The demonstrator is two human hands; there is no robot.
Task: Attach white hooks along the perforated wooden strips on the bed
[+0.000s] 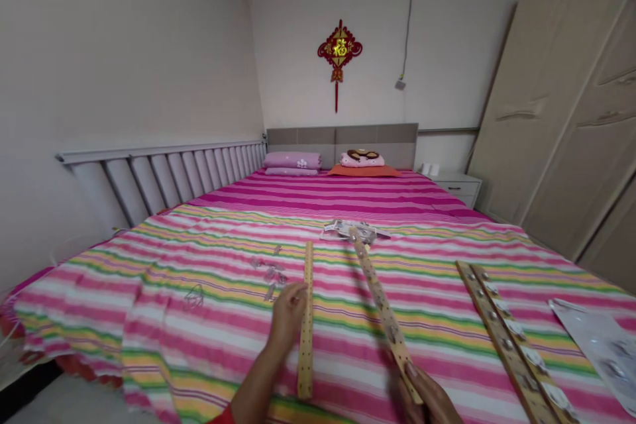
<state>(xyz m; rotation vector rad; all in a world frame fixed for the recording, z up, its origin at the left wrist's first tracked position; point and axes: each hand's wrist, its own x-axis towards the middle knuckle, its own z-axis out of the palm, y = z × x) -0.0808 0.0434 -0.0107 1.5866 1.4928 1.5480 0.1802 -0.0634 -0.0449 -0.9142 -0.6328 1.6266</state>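
Note:
My right hand (425, 394) is closed around the near end of a narrow wooden strip (381, 301) with metal fittings along its face. That strip slants up and away, its far end in front of some plastic packets (352, 230). Left of it, a second wooden strip (306, 338) with rows of small holes lies lengthwise on the bed. Beside its left edge is my left hand (287, 315), fingers curled together; whether anything sits in them is hidden. Small clear packets (272, 271) lie scattered just beyond this hand.
Two more wooden strips (501, 338) with round metal fittings lie at the right, near a clear plastic bag (596, 344). A crumpled clear piece (194, 296) rests at the left. Striped cloth (163, 344) covers the bed; folded bedding (292, 160) is by the headboard.

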